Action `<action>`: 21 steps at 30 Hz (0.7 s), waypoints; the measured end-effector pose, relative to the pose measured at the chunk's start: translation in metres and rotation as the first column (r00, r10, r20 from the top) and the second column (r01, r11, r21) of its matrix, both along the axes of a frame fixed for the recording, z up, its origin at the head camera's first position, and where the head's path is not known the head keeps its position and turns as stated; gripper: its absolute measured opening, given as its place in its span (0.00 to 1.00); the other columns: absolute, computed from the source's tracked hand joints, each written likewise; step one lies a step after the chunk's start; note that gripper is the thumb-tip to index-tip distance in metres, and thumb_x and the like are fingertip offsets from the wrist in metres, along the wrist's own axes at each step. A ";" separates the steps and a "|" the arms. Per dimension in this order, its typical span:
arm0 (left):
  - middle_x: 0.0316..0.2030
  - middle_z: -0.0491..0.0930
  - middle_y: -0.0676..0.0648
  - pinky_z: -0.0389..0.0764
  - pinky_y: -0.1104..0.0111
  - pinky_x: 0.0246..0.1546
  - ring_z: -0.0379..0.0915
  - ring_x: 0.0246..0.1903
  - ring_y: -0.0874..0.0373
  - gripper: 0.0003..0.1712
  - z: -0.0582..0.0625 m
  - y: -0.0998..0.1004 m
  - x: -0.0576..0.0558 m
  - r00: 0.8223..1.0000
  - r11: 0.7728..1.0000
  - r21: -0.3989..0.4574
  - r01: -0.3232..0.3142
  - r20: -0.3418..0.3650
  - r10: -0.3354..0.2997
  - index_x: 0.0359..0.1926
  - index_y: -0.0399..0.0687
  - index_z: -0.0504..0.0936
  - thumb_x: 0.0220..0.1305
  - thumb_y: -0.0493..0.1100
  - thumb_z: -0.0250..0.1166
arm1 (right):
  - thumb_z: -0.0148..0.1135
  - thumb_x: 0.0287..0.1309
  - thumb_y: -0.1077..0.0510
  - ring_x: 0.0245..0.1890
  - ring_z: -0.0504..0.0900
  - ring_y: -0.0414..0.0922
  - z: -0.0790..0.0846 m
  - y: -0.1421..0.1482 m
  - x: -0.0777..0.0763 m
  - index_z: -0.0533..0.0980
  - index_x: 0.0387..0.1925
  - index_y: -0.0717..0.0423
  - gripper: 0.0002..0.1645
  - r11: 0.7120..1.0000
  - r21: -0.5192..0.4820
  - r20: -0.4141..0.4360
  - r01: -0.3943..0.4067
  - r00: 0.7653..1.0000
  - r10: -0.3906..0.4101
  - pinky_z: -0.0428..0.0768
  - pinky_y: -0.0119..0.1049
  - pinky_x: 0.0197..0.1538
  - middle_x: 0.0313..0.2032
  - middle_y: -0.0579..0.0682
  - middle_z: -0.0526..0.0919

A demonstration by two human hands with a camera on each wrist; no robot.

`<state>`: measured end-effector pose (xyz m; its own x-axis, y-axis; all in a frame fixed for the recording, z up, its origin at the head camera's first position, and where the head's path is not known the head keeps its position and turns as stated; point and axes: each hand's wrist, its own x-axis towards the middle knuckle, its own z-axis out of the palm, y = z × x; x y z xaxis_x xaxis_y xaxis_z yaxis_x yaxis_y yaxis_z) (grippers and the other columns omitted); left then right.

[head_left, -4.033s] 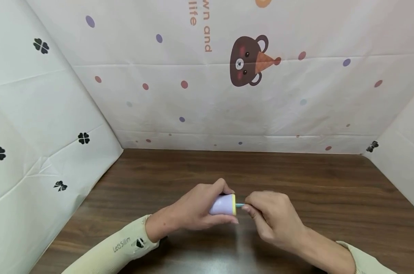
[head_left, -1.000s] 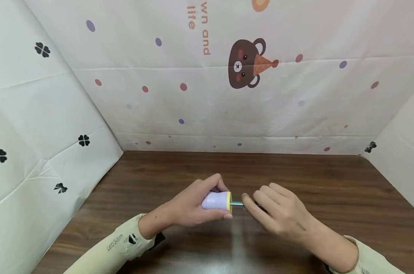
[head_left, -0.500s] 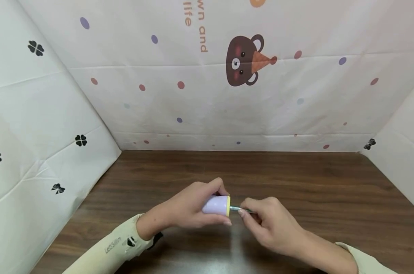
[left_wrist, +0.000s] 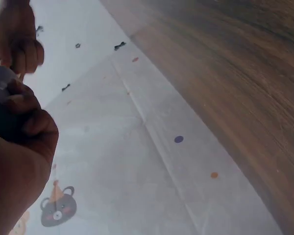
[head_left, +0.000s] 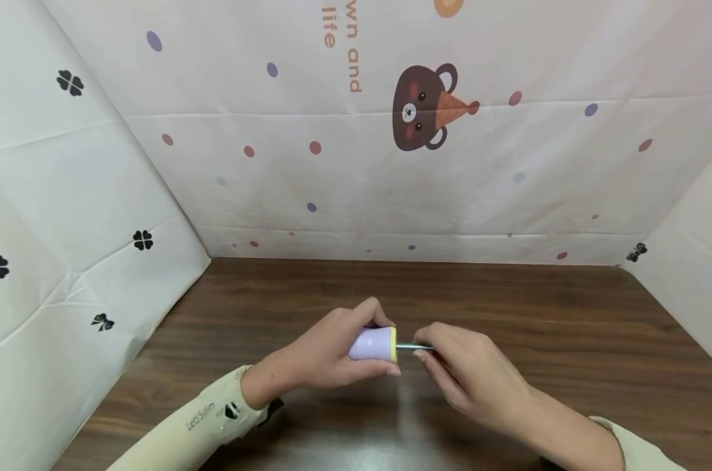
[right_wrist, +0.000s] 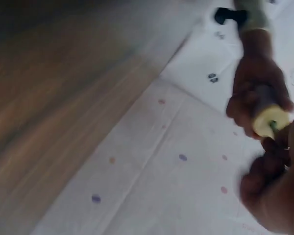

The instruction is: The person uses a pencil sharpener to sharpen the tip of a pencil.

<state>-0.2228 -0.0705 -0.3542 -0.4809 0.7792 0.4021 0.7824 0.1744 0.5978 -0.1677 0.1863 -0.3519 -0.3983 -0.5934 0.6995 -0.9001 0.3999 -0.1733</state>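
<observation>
My left hand [head_left: 332,347] grips a lavender pencil sharpener [head_left: 372,344] with a yellow rim, lying sideways above the table. A slender teal pencil [head_left: 408,347] runs from its yellow end to my right hand [head_left: 480,373], which pinches it between thumb and fingers. In the right wrist view, the pencil enters a dark hole in the middle of the sharpener's yellow face [right_wrist: 269,120]; that view is blurred. Fingers of my left hand [left_wrist: 32,112] wrap the sharpener in the left wrist view. The pencil's far end is hidden in my right hand.
A dark brown wooden table [head_left: 273,288] lies under both hands. White patterned sheets stand as a back wall [head_left: 356,183], a left wall [head_left: 67,196] and a right wall [head_left: 703,275]. Light glares off the table's near part.
My right hand's fingers were raised and rolled over one second ago; they have turned back and pinch the pencil again. My left hand keeps its hold on the sharpener, nearly still.
</observation>
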 end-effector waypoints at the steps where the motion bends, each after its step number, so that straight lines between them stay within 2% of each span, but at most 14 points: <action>1: 0.41 0.85 0.55 0.82 0.74 0.27 0.79 0.30 0.68 0.23 0.000 0.000 -0.001 0.999 0.999 0.026 0.019 0.050 -0.020 0.50 0.51 0.71 0.67 0.49 0.77 | 0.53 0.79 0.65 0.22 0.61 0.32 0.002 -0.002 -0.003 0.80 0.41 0.57 0.10 1.000 0.017 -0.202 0.016 0.979 -0.012 0.61 0.23 0.24 0.25 0.39 0.67; 2: 0.40 0.85 0.54 0.82 0.72 0.26 0.79 0.30 0.67 0.22 0.000 0.000 -0.001 0.995 0.998 0.052 0.039 0.093 -0.044 0.49 0.50 0.71 0.67 0.47 0.77 | 0.51 0.78 0.68 0.22 0.61 0.34 0.005 -0.003 -0.007 0.80 0.39 0.60 0.12 0.999 0.017 -0.385 0.034 0.922 -0.025 0.60 0.25 0.25 0.25 0.42 0.68; 3: 0.38 0.84 0.53 0.83 0.71 0.25 0.79 0.29 0.66 0.21 0.000 0.000 -0.001 0.988 0.995 0.073 0.062 0.138 -0.071 0.49 0.50 0.71 0.67 0.45 0.76 | 0.49 0.75 0.70 0.22 0.60 0.37 0.008 -0.004 -0.010 0.81 0.37 0.62 0.14 0.999 0.000 -0.541 0.049 0.840 -0.041 0.59 0.27 0.25 0.24 0.44 0.67; 4: 0.37 0.84 0.52 0.82 0.70 0.24 0.78 0.28 0.65 0.20 -0.001 0.000 -0.002 0.979 0.992 0.093 0.084 0.177 -0.099 0.48 0.48 0.71 0.67 0.43 0.76 | 0.49 0.71 0.74 0.21 0.58 0.39 0.011 -0.005 -0.013 0.82 0.36 0.62 0.16 0.999 -0.019 -0.650 0.049 0.758 -0.050 0.56 0.28 0.25 0.22 0.46 0.66; 5: 0.36 0.84 0.51 0.82 0.69 0.23 0.78 0.28 0.65 0.20 -0.001 0.001 -0.002 0.970 0.989 0.108 0.104 0.209 -0.125 0.48 0.47 0.71 0.67 0.41 0.75 | 0.48 0.67 0.76 0.20 0.56 0.40 0.014 -0.006 -0.016 0.83 0.35 0.63 0.17 0.999 -0.034 -0.719 0.034 0.693 -0.048 0.53 0.29 0.25 0.21 0.46 0.64; 6: 0.36 0.83 0.51 0.82 0.69 0.23 0.77 0.28 0.64 0.19 -0.001 0.001 -0.001 0.961 0.986 0.118 0.121 0.236 -0.147 0.48 0.47 0.71 0.67 0.40 0.75 | 0.48 0.65 0.78 0.20 0.55 0.40 0.016 -0.006 -0.017 0.83 0.35 0.64 0.18 0.999 -0.048 -0.761 0.011 0.648 -0.043 0.52 0.29 0.24 0.20 0.46 0.64; 8: 0.35 0.83 0.49 0.82 0.69 0.23 0.77 0.27 0.64 0.18 -0.001 0.002 -0.001 0.946 0.981 0.132 0.142 0.272 -0.174 0.48 0.46 0.72 0.67 0.37 0.74 | 0.49 0.62 0.79 0.19 0.54 0.39 0.018 -0.006 -0.019 0.85 0.35 0.65 0.19 0.998 -0.058 -0.803 -0.028 0.595 -0.030 0.51 0.29 0.24 0.19 0.46 0.63; 10: 0.35 0.83 0.50 0.81 0.69 0.22 0.77 0.27 0.64 0.18 -0.001 0.003 0.000 0.940 0.980 0.131 0.152 0.286 -0.184 0.48 0.46 0.72 0.67 0.37 0.74 | 0.50 0.63 0.78 0.20 0.55 0.40 0.020 -0.004 -0.019 0.84 0.36 0.67 0.17 0.998 -0.024 -0.812 -0.049 0.584 0.009 0.53 0.29 0.24 0.20 0.47 0.64; 12: 0.34 0.82 0.51 0.81 0.69 0.22 0.76 0.26 0.64 0.17 0.000 0.003 0.001 0.938 0.980 0.123 0.154 0.295 -0.184 0.47 0.48 0.72 0.68 0.39 0.74 | 0.50 0.66 0.77 0.20 0.59 0.41 0.021 -0.002 -0.019 0.83 0.35 0.68 0.14 0.998 0.022 -0.796 -0.053 0.603 0.050 0.56 0.29 0.24 0.22 0.48 0.67; 14: 0.33 0.82 0.52 0.81 0.69 0.22 0.76 0.25 0.65 0.17 0.000 0.004 0.001 0.939 0.982 0.112 0.153 0.292 -0.180 0.46 0.48 0.72 0.69 0.41 0.74 | 0.52 0.71 0.73 0.22 0.64 0.42 0.020 -0.001 -0.018 0.81 0.33 0.67 0.13 0.997 0.066 -0.763 -0.044 0.642 0.079 0.61 0.29 0.25 0.23 0.49 0.71; 17: 0.32 0.82 0.55 0.80 0.70 0.21 0.76 0.25 0.66 0.17 -0.001 0.003 0.001 0.953 0.988 0.073 0.133 0.264 -0.148 0.46 0.52 0.72 0.69 0.45 0.75 | 0.53 0.76 0.67 0.21 0.66 0.39 0.011 -0.001 -0.015 0.79 0.32 0.65 0.14 0.997 0.069 -0.672 -0.041 0.736 0.077 0.64 0.27 0.25 0.23 0.47 0.74; 19: 0.33 0.82 0.57 0.80 0.71 0.22 0.76 0.25 0.68 0.19 0.000 0.001 0.001 0.973 0.993 0.031 0.114 0.199 -0.118 0.46 0.53 0.72 0.68 0.47 0.76 | 0.52 0.79 0.63 0.20 0.65 0.33 0.002 -0.002 -0.010 0.79 0.32 0.62 0.16 0.997 0.057 -0.520 -0.060 0.850 0.081 0.64 0.23 0.25 0.21 0.42 0.73; 20: 0.34 0.82 0.58 0.80 0.73 0.22 0.76 0.25 0.69 0.20 0.000 0.001 0.002 0.983 0.995 0.005 0.099 0.153 -0.099 0.47 0.54 0.72 0.67 0.48 0.76 | 0.52 0.79 0.63 0.20 0.64 0.30 -0.002 -0.003 -0.007 0.79 0.33 0.59 0.15 0.996 0.043 -0.389 -0.083 0.916 0.094 0.64 0.20 0.24 0.20 0.41 0.72; 21: 0.35 0.82 0.59 0.79 0.75 0.23 0.75 0.26 0.70 0.22 0.001 0.000 0.002 0.993 0.996 -0.025 0.084 0.088 -0.082 0.48 0.54 0.72 0.66 0.50 0.77 | 0.53 0.79 0.62 0.19 0.61 0.27 -0.006 -0.002 -0.004 0.79 0.34 0.56 0.14 0.994 0.022 -0.206 -0.105 0.973 0.107 0.63 0.19 0.23 0.20 0.38 0.70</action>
